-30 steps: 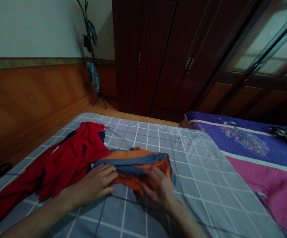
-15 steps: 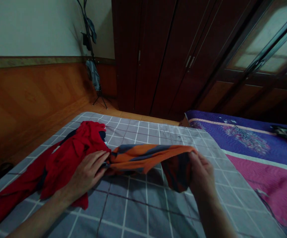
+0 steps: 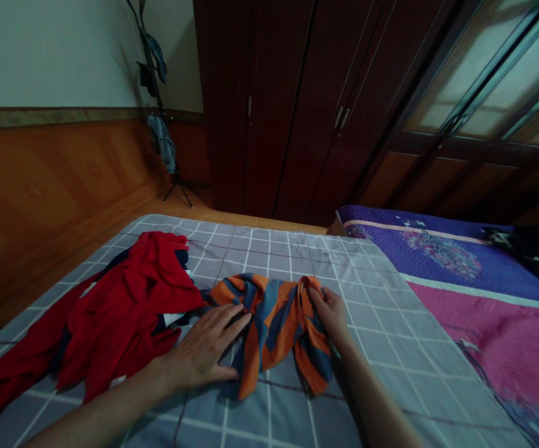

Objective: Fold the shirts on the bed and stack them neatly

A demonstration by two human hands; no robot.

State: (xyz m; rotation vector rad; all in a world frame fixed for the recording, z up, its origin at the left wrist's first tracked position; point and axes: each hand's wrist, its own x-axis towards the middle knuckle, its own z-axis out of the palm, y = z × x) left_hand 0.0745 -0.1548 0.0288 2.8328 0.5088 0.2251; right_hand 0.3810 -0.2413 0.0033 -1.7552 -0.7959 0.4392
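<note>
An orange and blue-grey striped garment lies bunched on the grey checked bed cover. My right hand pinches its right end, which is lifted a little. At the garment's left side my left hand rests with its fingers spread, fingertips touching the striped cloth. Just left of that hand a crumpled red garment with dark blue and white parts is spread towards the left edge of the bed.
A second bed with a purple and pink cover stands on the right, a black item on it. Behind are a dark wardrobe and a coat stand with clothes.
The striped garment has gone from stretched out to bunched. My right hand has moved left and lower with its end; my left hand has moved right and its fingers have spread.
</note>
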